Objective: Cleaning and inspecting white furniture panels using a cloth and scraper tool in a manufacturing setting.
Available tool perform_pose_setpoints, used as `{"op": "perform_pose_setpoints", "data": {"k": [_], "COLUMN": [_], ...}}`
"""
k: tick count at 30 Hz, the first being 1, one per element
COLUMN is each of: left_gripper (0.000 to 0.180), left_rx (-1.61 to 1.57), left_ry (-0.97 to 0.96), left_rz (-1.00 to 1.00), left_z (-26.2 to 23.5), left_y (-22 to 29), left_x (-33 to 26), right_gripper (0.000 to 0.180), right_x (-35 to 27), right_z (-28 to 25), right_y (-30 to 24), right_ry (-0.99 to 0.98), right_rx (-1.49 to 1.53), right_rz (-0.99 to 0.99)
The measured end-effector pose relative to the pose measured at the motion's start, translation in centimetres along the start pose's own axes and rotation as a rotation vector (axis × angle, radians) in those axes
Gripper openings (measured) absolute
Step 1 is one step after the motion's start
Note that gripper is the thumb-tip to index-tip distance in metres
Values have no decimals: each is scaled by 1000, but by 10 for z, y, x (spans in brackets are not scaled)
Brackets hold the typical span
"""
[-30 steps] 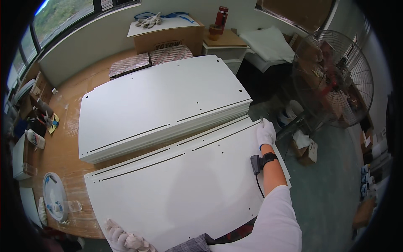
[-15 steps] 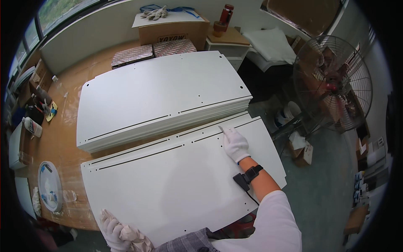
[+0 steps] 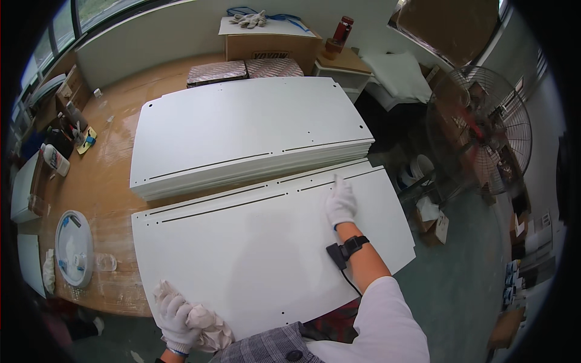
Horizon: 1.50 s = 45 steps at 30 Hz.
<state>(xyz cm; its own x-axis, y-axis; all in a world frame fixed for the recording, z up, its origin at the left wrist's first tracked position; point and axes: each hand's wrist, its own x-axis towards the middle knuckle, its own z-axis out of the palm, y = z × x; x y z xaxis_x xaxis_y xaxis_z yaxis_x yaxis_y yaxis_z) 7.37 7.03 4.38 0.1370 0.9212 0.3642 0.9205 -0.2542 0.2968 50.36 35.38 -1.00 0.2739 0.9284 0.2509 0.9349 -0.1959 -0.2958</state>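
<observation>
A large white panel [image 3: 212,254] with slots and small holes lies in front of me, another one showing just under its far edge. My right hand [image 3: 342,204], in a white glove, is over the panel beside the far slots. Its fingers are drawn together, and a small pale tip sticks out at the fingertips, too small to name. At the panel's near left corner my gloved left hand [image 3: 176,316] grips a crumpled cream cloth [image 3: 209,327] that rests against the edge. A black strapped device sits on my right wrist.
Behind lies a stack of similar white panels [image 3: 242,121]. On the brown table at left are a round white lid [image 3: 74,249], a clear cup [image 3: 106,262] and a white bottle [image 3: 55,160]. A caged fan [image 3: 481,130] stands at right; cardboard boxes [image 3: 272,47] stand at the back.
The view has shifted, so the panels and table sit farther right. My right hand has turned more upright near the same slot. My left hand still grips the cloth at the corner.
</observation>
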Motion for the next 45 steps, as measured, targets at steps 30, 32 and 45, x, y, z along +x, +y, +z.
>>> {"op": "perform_pose_setpoints", "data": {"k": [30,32,45], "left_gripper": [41,40,33], "left_rx": [-78,-100,-108], "left_ry": [59,20,143], "left_rz": [57,18,21], "left_z": [-7,-7,-13], "left_y": [-8,-8,-15], "left_x": [-3,-4,-13], "right_gripper": [44,44,41], "right_x": [-147,-162,-101], "right_z": [-7,-11,24], "right_y": [-175,-192,-142], "right_ry": [-287,-322,76], "right_rx": [-2,79,85], "right_rz": [-277,-480,14]}}
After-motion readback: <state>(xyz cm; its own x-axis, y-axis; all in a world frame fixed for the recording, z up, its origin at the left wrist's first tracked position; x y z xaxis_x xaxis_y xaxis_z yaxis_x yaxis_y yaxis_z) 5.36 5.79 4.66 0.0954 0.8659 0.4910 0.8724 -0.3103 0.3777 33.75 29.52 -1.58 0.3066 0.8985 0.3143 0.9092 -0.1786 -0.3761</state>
